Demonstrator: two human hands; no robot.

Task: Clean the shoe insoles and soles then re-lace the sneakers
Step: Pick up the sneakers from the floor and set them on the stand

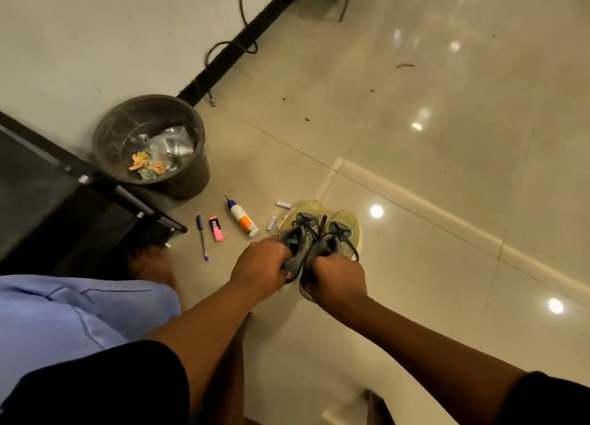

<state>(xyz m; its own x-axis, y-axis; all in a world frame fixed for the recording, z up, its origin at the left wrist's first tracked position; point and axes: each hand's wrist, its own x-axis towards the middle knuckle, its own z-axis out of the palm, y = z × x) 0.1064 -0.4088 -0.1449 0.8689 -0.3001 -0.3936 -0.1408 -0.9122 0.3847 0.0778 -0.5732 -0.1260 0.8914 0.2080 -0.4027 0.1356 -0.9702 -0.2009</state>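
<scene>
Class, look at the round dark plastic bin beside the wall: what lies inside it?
Inside the round dark plastic bin lie clear crumpled plastic wrappers and orange scraps. Whatever sits beneath them on the bin's bottom is covered and cannot be seen.

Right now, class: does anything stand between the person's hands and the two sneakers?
Nothing visible does. The left hand already grips the heel of the left sneaker, and the right hand grips the right sneaker.

Bare floor (447,137) right; glue bottle (243,218) left
</scene>
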